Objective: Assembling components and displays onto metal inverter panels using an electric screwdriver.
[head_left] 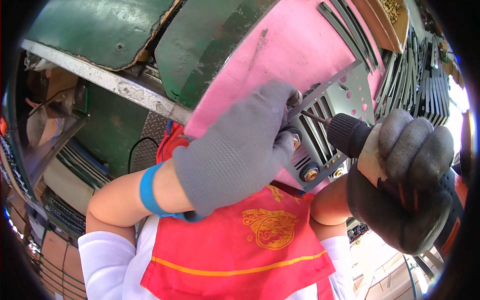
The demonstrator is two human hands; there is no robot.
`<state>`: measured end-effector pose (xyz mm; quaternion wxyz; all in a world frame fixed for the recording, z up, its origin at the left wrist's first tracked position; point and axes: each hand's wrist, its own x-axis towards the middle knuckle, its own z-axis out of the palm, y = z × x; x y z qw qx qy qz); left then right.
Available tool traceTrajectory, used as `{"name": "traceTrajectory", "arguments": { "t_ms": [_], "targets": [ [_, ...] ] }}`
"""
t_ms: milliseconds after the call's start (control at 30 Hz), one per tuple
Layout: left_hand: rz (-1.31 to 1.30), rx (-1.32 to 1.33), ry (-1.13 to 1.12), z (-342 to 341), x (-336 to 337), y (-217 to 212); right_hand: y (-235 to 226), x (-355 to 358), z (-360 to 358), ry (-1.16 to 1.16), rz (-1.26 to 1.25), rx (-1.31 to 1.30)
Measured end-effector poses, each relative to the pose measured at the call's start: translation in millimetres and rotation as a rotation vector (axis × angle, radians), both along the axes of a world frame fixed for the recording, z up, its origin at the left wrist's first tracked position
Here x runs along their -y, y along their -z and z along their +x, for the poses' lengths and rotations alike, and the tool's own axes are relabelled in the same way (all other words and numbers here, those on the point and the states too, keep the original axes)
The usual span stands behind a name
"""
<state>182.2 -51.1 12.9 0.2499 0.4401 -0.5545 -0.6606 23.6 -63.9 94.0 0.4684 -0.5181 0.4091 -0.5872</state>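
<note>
Holding drill (345,135), near panel (337,105) edge, open tabletop (280,55)

Drill (349,135) right of the metal panel (334,101), partly hidden by right hand (407,175), panel's left side partly obscured by left hand (237,145)

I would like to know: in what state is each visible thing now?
Metal panel: slotted, above the pink mat.
Pink mat: scuffed, partly covered.
Left hand: gloved, curled at the panel's edge; grip partly hidden.
Right hand: gloved, closed around the driver.
Driver: bit fitted; spinning or not, unclear.
Blue wristband: worn.
Brown box: open, holding gold-coloured pieces.
</note>
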Motion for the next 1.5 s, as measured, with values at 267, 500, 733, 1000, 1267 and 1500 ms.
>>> {"name": "traceTrajectory", "arguments": {
  "t_ms": [267,500,733,1000,1267,1500],
  "targets": [
    [0.494,-0.409,-0.049,11.6,26.2,-1.7,-5.9,3.3,-23.9,-0.256,-0.101,0.008],
    [0.607,-0.415,0.046,0.5,43.8,-6.8,-21.5,-1.5,-31.7,-0.113,-0.183,0.252],
    [0.743,-0.436,0.105,-0.7,46.4,-4.4,-21.2,-2.5,-13.6,0.302,-0.445,0.475],
    [0.777,-0.432,0.046,-4.8,44.8,-7.4,-17.6,1.4,1.3,0.323,-0.5,0.654],
    [1.004,-0.525,0.001,-0.1,44.6,-17.9,-25.5,-2.1,-14.6,0.125,-0.305,0.351],
    [0.246,0.052,0.078,2.2,28.8,-14.4,-15.8,-1.8,-5.4,0.21,-0.106,0.118]
  ]
}}
